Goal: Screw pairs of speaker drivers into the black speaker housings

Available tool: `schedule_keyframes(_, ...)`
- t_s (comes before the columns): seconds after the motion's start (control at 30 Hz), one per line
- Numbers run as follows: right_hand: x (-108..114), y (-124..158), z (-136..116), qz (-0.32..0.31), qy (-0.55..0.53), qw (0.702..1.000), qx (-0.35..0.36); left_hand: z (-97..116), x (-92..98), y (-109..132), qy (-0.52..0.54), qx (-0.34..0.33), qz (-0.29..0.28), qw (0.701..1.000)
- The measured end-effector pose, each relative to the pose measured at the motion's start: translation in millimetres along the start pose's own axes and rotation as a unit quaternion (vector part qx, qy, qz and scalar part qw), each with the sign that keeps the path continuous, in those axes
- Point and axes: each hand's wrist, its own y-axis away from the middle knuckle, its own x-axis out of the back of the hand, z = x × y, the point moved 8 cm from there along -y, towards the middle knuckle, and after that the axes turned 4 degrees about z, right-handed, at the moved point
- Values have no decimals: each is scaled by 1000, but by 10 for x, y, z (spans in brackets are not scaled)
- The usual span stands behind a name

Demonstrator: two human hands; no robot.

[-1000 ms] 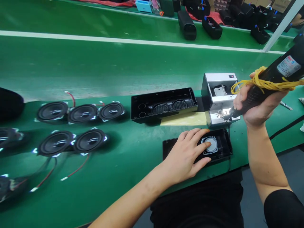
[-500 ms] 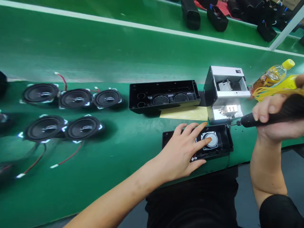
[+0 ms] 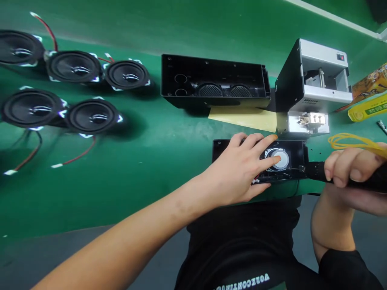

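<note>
My left hand (image 3: 242, 167) lies with fingers spread on a black speaker panel (image 3: 298, 151), one fingertip pressing the silver back of a small speaker driver (image 3: 282, 158) set in it. My right hand (image 3: 353, 177) is closed round a black electric screwdriver (image 3: 317, 171) bound with yellow rubber bands (image 3: 353, 141). The tool lies nearly level and its tip sits at the panel's right edge beside the driver.
A black speaker housing (image 3: 213, 80) stands open behind, on a yellow sheet (image 3: 244, 117). A grey screw feeder (image 3: 314, 86) is at the right, with yellow packets (image 3: 367, 108) beyond. Several loose speaker drivers (image 3: 90, 117) with red and black wires lie on the green belt (image 3: 157, 145) at left.
My right hand brought the screwdriver down from the screw feeder to the panel's right edge. The left hand stayed on the driver. The view tilted down and moved closer.
</note>
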Motion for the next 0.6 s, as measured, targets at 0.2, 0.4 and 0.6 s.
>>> schedule_keyframes(0.2, -120, 28, -41, 60, -27, 989, 133, -5, -24, 3, 5, 6, -11, 1000)
schedule_keyframes(0.4, -17, 30, 35, 82, -66, 987, 124, 0, -26, -4, 13, 9, -19, 1000)
schedule_keyframes(0.6, -18, 17, 115, 64, -75, 988, 120, 1, -15, -6, 15, 10, -18, 1000)
